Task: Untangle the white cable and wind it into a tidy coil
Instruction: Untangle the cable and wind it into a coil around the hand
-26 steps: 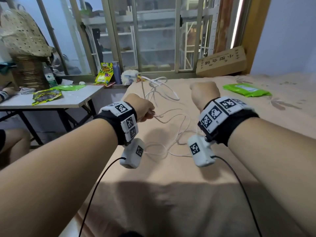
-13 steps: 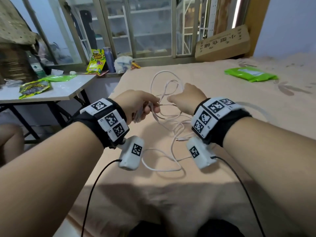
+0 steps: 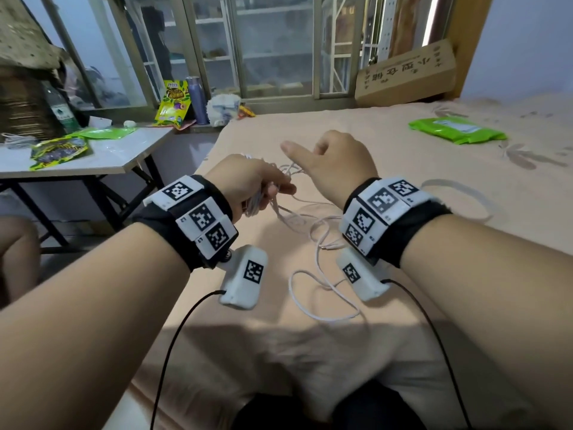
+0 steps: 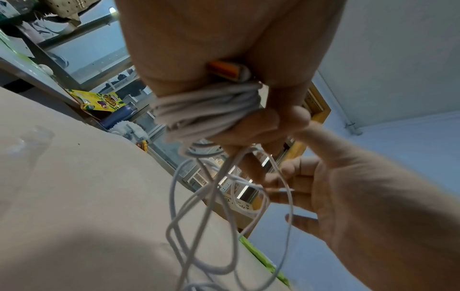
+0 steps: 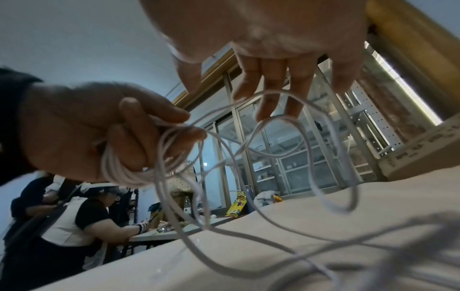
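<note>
Your left hand (image 3: 248, 184) squeezed a small bunch of white cable (image 4: 206, 106) above the bed (image 3: 387, 169); your right hand (image 3: 338, 162) hung open beside its loose loops. It looked soft, light, floppy; grab near the bunch

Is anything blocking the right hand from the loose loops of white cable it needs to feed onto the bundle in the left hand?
Nothing visible does. The right hand hangs open just above the loose loops of the white cable, and the left hand grips the wound bundle close beside it; only air lies between them.
</note>
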### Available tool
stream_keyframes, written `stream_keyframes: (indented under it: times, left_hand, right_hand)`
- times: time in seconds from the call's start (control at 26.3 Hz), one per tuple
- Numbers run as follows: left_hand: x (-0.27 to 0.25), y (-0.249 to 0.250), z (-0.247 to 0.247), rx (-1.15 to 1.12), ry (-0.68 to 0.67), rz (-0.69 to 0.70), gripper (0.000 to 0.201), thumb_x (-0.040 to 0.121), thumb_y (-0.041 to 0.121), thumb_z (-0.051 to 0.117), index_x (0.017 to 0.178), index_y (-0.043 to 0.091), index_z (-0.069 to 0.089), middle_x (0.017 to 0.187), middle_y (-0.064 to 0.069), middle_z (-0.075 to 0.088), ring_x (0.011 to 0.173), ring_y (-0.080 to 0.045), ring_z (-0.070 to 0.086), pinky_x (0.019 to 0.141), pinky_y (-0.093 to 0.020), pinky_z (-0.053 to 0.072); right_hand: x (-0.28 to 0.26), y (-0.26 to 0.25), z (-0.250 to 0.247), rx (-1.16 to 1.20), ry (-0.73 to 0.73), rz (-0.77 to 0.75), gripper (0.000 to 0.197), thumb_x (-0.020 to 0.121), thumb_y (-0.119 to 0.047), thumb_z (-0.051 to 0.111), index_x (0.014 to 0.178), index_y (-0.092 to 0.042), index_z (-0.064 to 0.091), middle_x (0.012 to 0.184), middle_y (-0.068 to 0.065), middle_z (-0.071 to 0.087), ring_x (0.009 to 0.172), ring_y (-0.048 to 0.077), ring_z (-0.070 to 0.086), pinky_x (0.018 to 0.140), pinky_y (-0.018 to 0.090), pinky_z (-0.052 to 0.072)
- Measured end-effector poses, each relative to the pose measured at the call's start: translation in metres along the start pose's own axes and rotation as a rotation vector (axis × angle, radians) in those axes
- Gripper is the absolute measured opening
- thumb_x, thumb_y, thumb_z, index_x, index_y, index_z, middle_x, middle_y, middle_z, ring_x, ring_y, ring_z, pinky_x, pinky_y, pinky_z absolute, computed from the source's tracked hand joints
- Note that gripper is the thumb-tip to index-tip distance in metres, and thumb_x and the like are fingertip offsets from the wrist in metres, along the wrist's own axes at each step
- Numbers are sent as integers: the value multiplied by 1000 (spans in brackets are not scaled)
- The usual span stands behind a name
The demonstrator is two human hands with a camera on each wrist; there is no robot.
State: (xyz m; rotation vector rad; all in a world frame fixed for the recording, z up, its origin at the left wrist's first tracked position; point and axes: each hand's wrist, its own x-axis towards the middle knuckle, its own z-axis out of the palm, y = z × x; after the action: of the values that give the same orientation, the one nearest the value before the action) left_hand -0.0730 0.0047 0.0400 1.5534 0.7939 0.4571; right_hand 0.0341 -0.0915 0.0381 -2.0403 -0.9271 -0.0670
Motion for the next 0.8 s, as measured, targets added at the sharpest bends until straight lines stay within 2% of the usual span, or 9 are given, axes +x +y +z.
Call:
stream_keyframes:
  times: [0.08, 0.15, 0.27, 0.3, 0.38, 0.49, 0.65, 0.72, 0.8]
  left_hand:
    - [-3, 0, -1, -20, 17, 26, 12, 82, 0, 62, 70, -2, 61, 80, -21, 71, 35, -8, 42, 43, -17, 35]
    - [-7, 1, -2, -26, 36, 43, 7, 83, -2, 59, 77, -2, 62, 79, -19, 70, 35, -7, 45, 42, -14, 36]
    - [-9, 5, -5, -46, 21, 40, 9, 87, 3, 56, 80, 2, 61, 70, -10, 70, 36, -5, 44, 41, -13, 35]
    - [-10, 7, -6, -64, -3, 29, 11, 89, 6, 54, 80, 4, 60, 64, -6, 67, 35, -5, 42, 40, -13, 34]
    - [-12, 12, -7, -99, -84, -15, 15, 91, 10, 50, 79, 6, 58, 56, 0, 57, 33, -4, 38, 37, -12, 32]
    - [-18, 17, -5, -113, -257, -96, 23, 91, 14, 45, 72, 9, 56, 49, 5, 45, 30, -2, 31, 34, -12, 25]
    - [-29, 22, 1, -136, -488, -158, 21, 83, 22, 49, 64, 13, 51, 43, 8, 38, 25, 0, 28, 33, -13, 18]
    - [-32, 25, 4, -162, -550, -141, 24, 80, 25, 51, 59, 14, 49, 41, 8, 36, 24, 0, 27, 33, -14, 15]
    - [-31, 27, 8, -217, -576, -102, 28, 80, 27, 50, 54, 16, 47, 39, 8, 36, 24, 0, 27, 34, -15, 13]
  right_hand:
    - [3, 8, 0, -71, 25, 59, 41, 75, -59, 62, 74, -20, 48, 74, -6, 56, 82, 25, 58, 86, 43, 47]
    - [4, 14, 1, -72, -17, 69, 24, 72, -36, 69, 80, -22, 50, 77, -7, 55, 82, 24, 57, 84, 41, 50]
    - [4, 22, 2, 16, -187, 32, 32, 73, -16, 70, 100, -26, 57, 91, -6, 59, 83, 19, 59, 69, 29, 48]
    - [5, 23, 2, 2, -229, 1, 31, 76, -15, 69, 103, -27, 59, 94, -5, 61, 85, 18, 59, 68, 26, 44]
    - [8, 24, 2, -53, -219, -72, 18, 83, -15, 64, 96, -28, 66, 97, -3, 66, 88, 17, 61, 72, 23, 41]
    - [12, 27, 1, -140, -173, -96, 27, 82, -5, 55, 92, -28, 66, 103, 0, 68, 93, 21, 60, 79, 28, 49]
    - [17, 30, 6, -142, -106, -208, 36, 89, -6, 51, 118, -23, 66, 123, 6, 60, 115, 28, 53, 97, 36, 45]
    - [18, 29, 9, -59, -106, -226, 45, 92, -7, 47, 136, -21, 52, 142, 11, 42, 121, 28, 49, 105, 34, 39]
    - [14, 28, 12, -41, -192, -208, 55, 89, -8, 49, 142, -19, 39, 147, 14, 32, 120, 26, 49, 101, 27, 37]
